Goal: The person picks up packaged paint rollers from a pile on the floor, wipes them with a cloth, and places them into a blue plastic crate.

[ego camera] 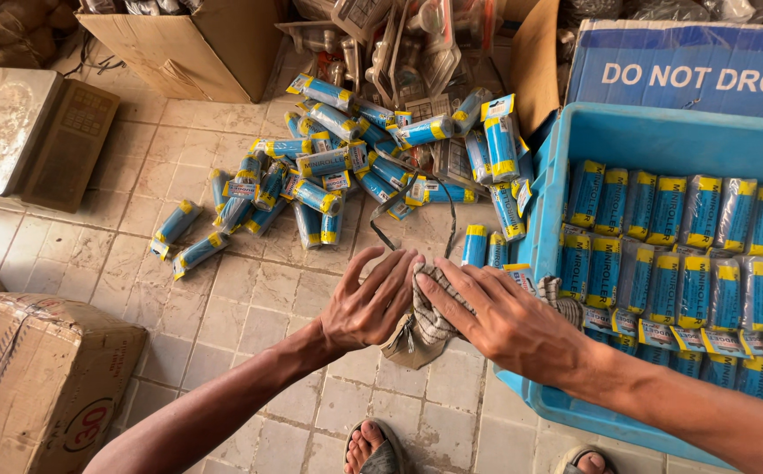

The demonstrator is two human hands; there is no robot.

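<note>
Both my hands meet over a striped grey-and-white cloth (pixel 427 326) just left of a blue plastic crate (pixel 547 189). My left hand (pixel 371 303) presses against the cloth with fingers spread. My right hand (pixel 503 318) lies flat over the cloth, fingers extended, pinching its folds. The cloth trails over the crate's rim. The crate holds rows of small blue-and-yellow wrapped rollers (pixel 680 254) standing side by side. A loose heap of the same wrapped rollers (pixel 338 167) lies on the tiled floor beyond my hands.
An open cardboard box (pixel 197 44) stands at the back, a taped carton (pixel 35 377) at the left front, a metal weighing scale (pixel 26 132) at the far left. Clear plastic packs (pixel 399 44) pile behind the heap. My sandalled feet (pixel 373 449) show below.
</note>
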